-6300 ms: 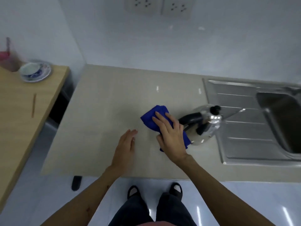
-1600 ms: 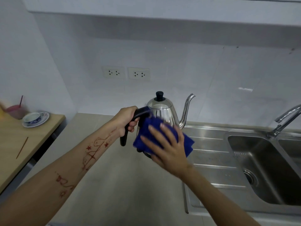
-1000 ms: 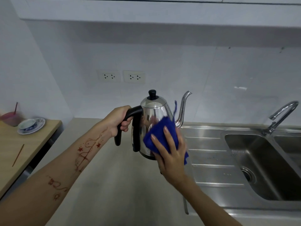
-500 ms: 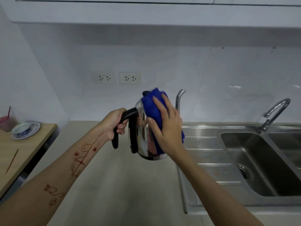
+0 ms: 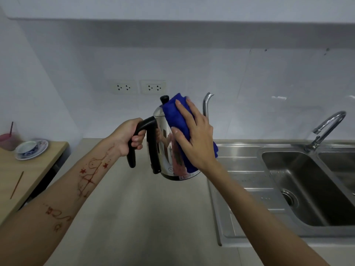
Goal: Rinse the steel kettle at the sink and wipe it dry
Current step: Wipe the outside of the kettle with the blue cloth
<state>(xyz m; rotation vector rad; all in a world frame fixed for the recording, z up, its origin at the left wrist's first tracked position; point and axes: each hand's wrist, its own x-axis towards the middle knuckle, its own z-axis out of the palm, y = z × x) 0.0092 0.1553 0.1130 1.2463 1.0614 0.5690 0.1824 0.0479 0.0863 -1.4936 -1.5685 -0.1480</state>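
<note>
The steel kettle (image 5: 165,150) hangs in the air above the beige counter, upright, with its thin spout (image 5: 206,104) pointing up to the right. My left hand (image 5: 127,138) is closed around its black handle. My right hand (image 5: 194,135) lies flat on the kettle's side and presses a blue cloth (image 5: 175,114) against the steel. The cloth covers the upper body and part of the lid; only the black lid knob (image 5: 164,99) shows above it.
A steel sink (image 5: 299,189) with drainboard and faucet (image 5: 326,129) lies to the right. The beige counter (image 5: 138,217) runs below the kettle. A wooden table (image 5: 23,175) on the left holds a cup on a saucer (image 5: 30,149) and a pink cup. Two wall sockets (image 5: 138,86) sit behind.
The kettle was lifted off the counter by its handle. My right hand slid the blue cloth from the lower body up to the lid area over the last second, where it stays.
</note>
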